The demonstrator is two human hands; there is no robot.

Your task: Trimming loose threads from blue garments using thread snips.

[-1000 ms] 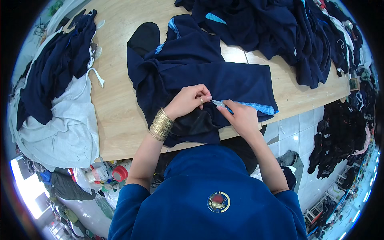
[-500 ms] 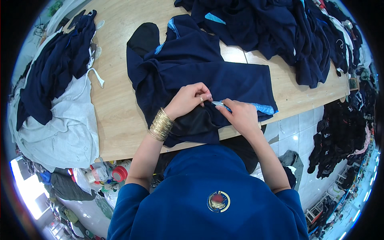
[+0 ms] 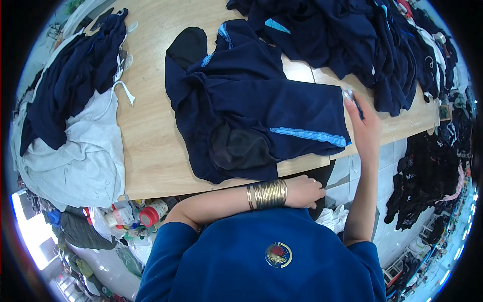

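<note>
A navy garment [image 3: 241, 105] lies spread on the table before me, with light blue strips [image 3: 307, 135] along its edges and a black lining patch [image 3: 239, 148] showing. My right hand [image 3: 366, 123] is raised off the garment's right edge, closed around small thread snips [image 3: 358, 108] with a dark blue handle, partly hidden by the fingers. My left hand [image 3: 304, 191], with gold bangles [image 3: 267, 195] at its wrist, is drawn in front of my chest beside the table's near edge. Its fingers curl downward, and whatever they hold is hidden.
More navy garments [image 3: 332, 40] are heaped at the far right. Another navy piece [image 3: 75, 95] and a light grey cloth [image 3: 83, 156] hang over the table's left side. A red-lidded bottle [image 3: 152, 213] stands below the edge; dark clothes [image 3: 422, 176] lie right.
My hands have parted from the light blue strip. The left came back toward my chest and rightward; the right moved up and right with the snips. The whole strip now shows.
</note>
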